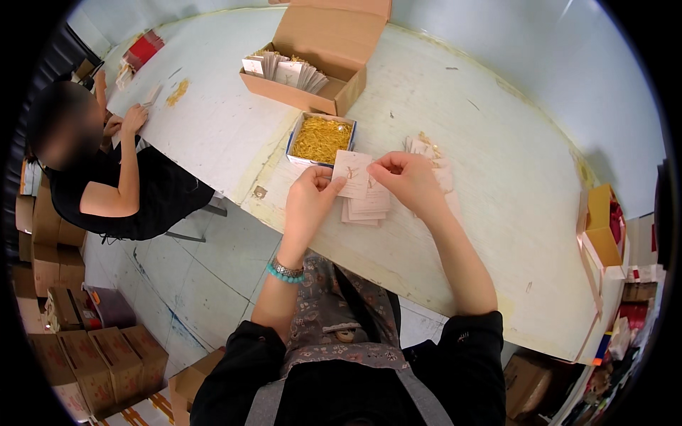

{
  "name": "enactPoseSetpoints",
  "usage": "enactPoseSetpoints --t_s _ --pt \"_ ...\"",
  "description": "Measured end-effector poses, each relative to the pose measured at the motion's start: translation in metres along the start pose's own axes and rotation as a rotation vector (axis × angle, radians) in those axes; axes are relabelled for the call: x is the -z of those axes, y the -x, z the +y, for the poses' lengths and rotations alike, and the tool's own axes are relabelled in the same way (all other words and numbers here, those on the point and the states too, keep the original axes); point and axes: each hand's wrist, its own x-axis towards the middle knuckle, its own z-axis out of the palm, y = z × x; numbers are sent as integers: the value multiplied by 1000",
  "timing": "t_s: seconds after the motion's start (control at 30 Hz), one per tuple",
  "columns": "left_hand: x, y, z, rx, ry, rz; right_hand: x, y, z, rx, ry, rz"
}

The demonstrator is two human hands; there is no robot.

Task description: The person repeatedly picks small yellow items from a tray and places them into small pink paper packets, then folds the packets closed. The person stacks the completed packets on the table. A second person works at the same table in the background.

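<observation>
Pale pink card [352, 172], small and square, being pinched between both hands above the table edge. Left hand [307, 201] is reaching up from 6 o'clock, fingers curled, thumb and fingertips closing on the card's lower left corner; a turquoise bead bracelet [284, 272] is circling the wrist. Right hand [410, 180] is coming in from 4 o'clock, fingers bent, pinching the card's right edge at the top.

Stack of matching cards [368, 206] is lying on the table directly beneath the held card, at 6 o'clock from it, between the two hands. More cards [429, 157] are spreading at 2 o'clock of the right hand.

White table [497, 213], worn and stained, is running diagonally across the view. Small blue-rimmed box of gold pieces [321, 139] is sitting just at 11 o'clock of the card. Open cardboard box [312, 60] holding upright cards is standing farther at 12 o'clock.

Another person [106, 177] in black is sitting at 9 o'clock, hands on the table. Brown cartons [99, 355] are crowding the pale floor at 8 o'clock.
</observation>
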Motion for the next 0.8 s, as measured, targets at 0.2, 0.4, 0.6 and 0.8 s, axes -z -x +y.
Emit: enactPoseSetpoints --t_s 0.2,0.4,0.6,0.8 --pt "9 18 23 -154 18 16 7 -2 3 -3 8 -18" --pt "13 28 29 -320 -10 69 11 4 -9 34 23 -18" --pt "13 34 29 -309 51 -51 8 4 -5 212 44 186" --pt "-5 40 42 -37 285 -494 23 23 -1 274 -12 240"
